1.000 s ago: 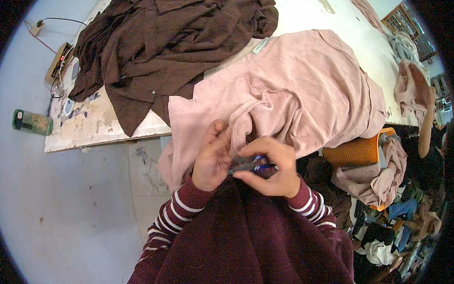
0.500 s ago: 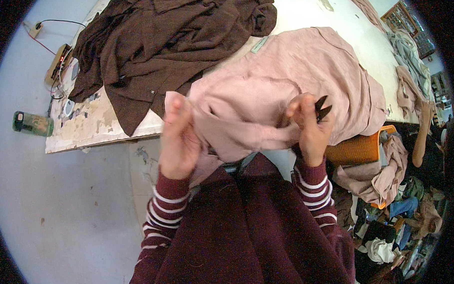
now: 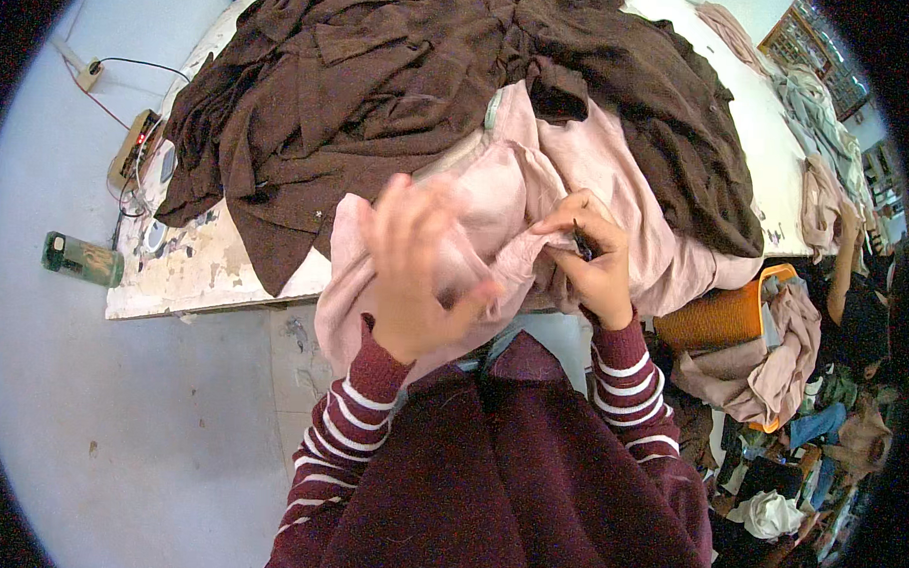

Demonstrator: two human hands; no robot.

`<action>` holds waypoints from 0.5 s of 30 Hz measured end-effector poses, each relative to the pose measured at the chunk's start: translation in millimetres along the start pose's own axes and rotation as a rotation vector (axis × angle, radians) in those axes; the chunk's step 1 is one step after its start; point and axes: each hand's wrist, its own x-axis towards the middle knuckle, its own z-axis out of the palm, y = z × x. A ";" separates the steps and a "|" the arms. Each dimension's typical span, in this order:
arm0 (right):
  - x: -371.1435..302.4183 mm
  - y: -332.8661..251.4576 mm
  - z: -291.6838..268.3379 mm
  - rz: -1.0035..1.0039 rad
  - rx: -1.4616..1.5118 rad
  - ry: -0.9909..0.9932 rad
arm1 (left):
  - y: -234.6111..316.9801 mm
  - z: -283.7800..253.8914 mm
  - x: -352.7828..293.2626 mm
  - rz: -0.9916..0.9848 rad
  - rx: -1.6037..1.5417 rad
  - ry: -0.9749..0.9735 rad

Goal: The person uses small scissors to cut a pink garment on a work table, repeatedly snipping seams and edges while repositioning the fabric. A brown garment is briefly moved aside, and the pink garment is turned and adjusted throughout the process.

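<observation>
A pale pink garment lies bunched over the near edge of the table, part of it hanging toward my lap. My right hand pinches a fold of it between thumb and fingers. Black thread snips are tucked in that same hand, mostly hidden by the fingers. Over the pink cloth's left side is my left hand, blurred by motion, its fingers stretched out and thumb apart, gripping nothing. Dark brown garments are heaped behind, and one brown part covers the pink cloth's far right side.
An orange basket holding pink cloth stands beside the table at right. A power strip with cables sits at the table's left edge, near a greenish bottle. Another person's arm shows at far right, above piled clothes.
A brown garment part now lies over the pink garment's far right side. My right hand has moved left and pinches a pink fold; the snips' blades are less visible. My left hand has shifted right.
</observation>
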 end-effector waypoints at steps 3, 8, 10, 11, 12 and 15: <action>-5.1 3.5 4.8 -0.012 0.029 0.023 | 9.0 2.8 -6.5 -0.012 -0.046 -0.217; -8.8 8.9 8.2 0.012 0.150 0.042 | 11.9 16.1 -14.9 -0.173 -0.193 -0.321; -7.0 8.1 5.0 0.049 0.134 -0.046 | 8.5 17.1 -23.4 -0.337 -0.463 -0.221; -5.4 6.8 2.7 0.069 0.131 -0.088 | 7.6 16.9 -26.8 -0.428 -0.600 -0.179; -3.6 3.7 -2.6 0.076 0.187 -0.114 | 7.9 15.3 -30.2 -0.532 -0.681 -0.197; 2.9 -11.2 -16.5 0.100 0.230 -0.148 | 6.3 14.3 -34.8 -0.622 -0.764 -0.208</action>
